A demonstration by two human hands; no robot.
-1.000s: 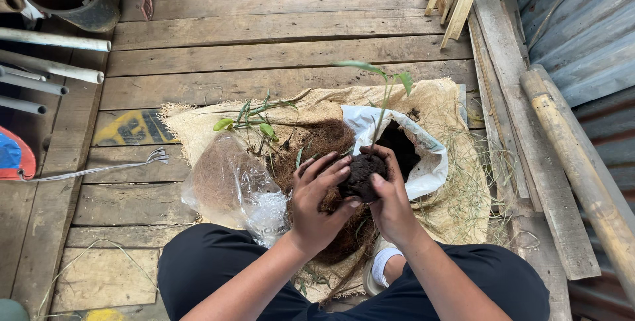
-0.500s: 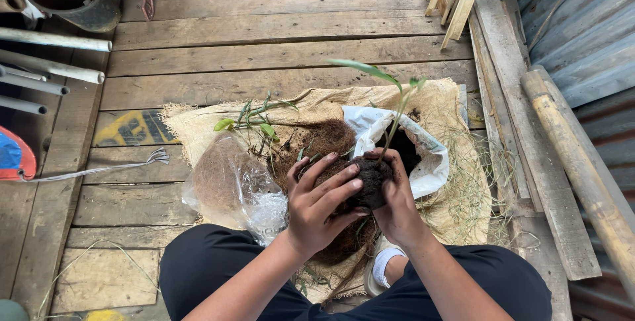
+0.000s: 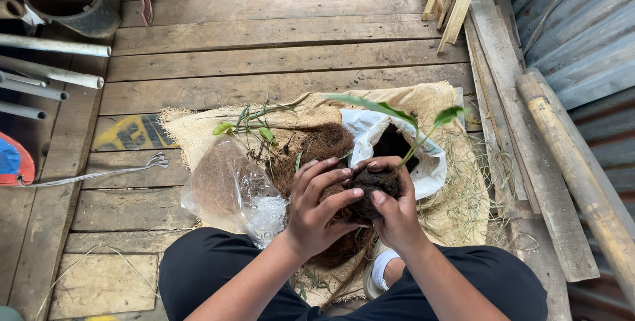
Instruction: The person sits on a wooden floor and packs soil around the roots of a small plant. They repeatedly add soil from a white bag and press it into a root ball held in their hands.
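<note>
A worn plank floor [image 3: 278, 56] carries a burlap sack [image 3: 198, 129] spread flat at centre, pale pipes [image 3: 53, 46] far left, and perhaps bamboo poles [image 3: 569, 162] right.

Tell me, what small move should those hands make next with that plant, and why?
Probably keep pressing the dark root ball firm. Both the left hand and right hand cup it above the burlap, the seedling stands tilted out of it, and loose brown fibre lies just behind.
</note>
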